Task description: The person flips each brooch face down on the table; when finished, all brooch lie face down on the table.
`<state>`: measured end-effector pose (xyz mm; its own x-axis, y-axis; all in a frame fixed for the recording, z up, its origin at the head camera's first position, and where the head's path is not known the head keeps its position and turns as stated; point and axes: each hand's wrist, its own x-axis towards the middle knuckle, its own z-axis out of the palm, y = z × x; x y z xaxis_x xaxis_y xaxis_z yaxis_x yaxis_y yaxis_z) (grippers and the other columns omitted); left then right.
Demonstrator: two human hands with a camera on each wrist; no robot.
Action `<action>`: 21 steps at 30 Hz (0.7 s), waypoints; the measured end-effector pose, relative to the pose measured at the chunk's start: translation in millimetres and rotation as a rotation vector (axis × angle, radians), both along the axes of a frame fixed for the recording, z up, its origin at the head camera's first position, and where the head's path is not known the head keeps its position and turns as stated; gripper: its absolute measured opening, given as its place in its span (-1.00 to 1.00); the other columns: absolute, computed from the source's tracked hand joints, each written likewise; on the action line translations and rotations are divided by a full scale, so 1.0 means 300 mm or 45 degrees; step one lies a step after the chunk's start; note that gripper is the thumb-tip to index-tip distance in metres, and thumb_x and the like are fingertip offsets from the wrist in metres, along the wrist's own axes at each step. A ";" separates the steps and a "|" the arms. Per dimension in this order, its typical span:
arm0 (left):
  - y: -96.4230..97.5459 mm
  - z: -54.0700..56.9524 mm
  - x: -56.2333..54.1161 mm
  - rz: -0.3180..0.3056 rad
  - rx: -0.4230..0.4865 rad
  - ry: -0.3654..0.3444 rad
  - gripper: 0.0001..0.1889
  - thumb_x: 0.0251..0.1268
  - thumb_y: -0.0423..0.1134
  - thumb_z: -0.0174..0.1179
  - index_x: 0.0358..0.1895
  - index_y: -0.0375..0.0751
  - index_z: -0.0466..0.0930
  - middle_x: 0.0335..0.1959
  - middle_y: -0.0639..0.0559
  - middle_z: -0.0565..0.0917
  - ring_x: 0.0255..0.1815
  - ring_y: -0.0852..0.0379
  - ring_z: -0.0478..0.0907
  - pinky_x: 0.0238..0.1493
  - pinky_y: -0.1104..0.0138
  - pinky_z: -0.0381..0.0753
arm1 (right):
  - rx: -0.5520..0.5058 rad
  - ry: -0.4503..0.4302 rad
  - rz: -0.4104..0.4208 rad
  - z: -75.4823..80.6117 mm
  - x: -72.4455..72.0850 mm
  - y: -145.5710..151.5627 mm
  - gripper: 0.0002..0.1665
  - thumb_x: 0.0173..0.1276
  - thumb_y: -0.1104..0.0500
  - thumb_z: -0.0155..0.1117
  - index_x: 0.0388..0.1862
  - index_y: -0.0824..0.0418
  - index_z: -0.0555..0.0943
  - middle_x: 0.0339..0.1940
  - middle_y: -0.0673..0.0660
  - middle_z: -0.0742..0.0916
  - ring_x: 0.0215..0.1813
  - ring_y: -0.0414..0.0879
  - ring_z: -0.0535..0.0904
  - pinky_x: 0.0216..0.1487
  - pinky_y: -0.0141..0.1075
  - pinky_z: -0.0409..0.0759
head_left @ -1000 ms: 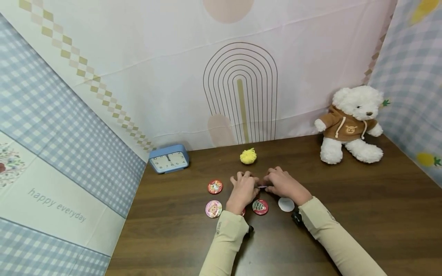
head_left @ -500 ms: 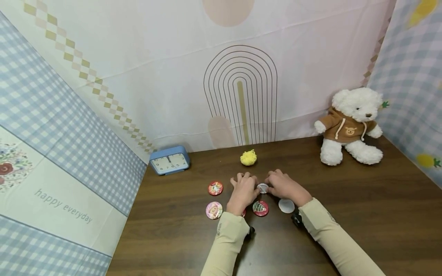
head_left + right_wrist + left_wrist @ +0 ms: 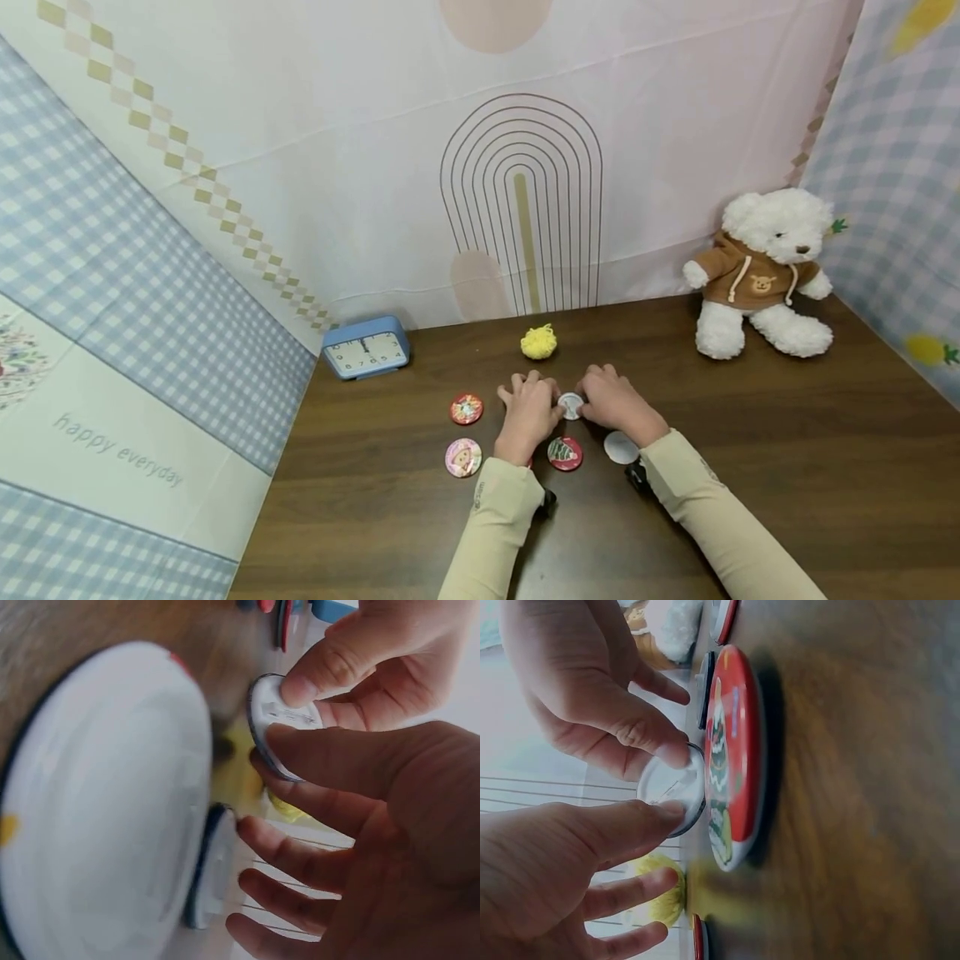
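In the head view my left hand (image 3: 527,419) and right hand (image 3: 621,406) meet over a round pin badge (image 3: 571,406). Both pinch it at opposite sides, thumbs on its white back, where a pin clasp shows in the right wrist view. It is tilted with that back toward me. Just in front lies a red badge with a Christmas tree (image 3: 565,453). A white disc-like badge (image 3: 621,447) lies by my right wrist. Under my left wrist another red badge (image 3: 530,462) is mostly hidden.
To the left lie a red patterned badge (image 3: 467,409) and a pink badge (image 3: 463,457). A yellow yarn ball (image 3: 538,342) sits behind the hands. A blue clock (image 3: 366,347) stands back left, a white teddy bear (image 3: 765,275) back right. Another badge (image 3: 212,866) lies near my right fingertips.
The badge between my hands was seen nearly edge-on a second ago; it has turned so its white back faces me. Both hands have stayed in nearly the same place.
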<state>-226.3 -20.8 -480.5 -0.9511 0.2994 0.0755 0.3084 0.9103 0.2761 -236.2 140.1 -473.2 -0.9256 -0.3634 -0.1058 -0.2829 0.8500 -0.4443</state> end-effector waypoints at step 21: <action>0.035 -0.019 0.003 0.068 -0.080 0.044 -0.93 0.33 -0.11 0.37 -0.26 0.02 0.75 0.02 -0.10 0.59 0.13 -0.20 0.36 0.09 -0.27 0.24 | -0.034 0.009 -0.180 -0.013 -0.023 -0.017 -0.77 0.13 0.33 0.50 -0.60 0.18 0.61 -0.25 0.21 0.55 -0.12 0.17 0.37 -0.23 -0.01 0.48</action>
<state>-225.4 -10.2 -486.1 -0.9631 0.2533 0.0916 0.2672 0.9409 0.2079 -243.0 135.1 -477.1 -0.9684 -0.2322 -0.0908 -0.1648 0.8694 -0.4658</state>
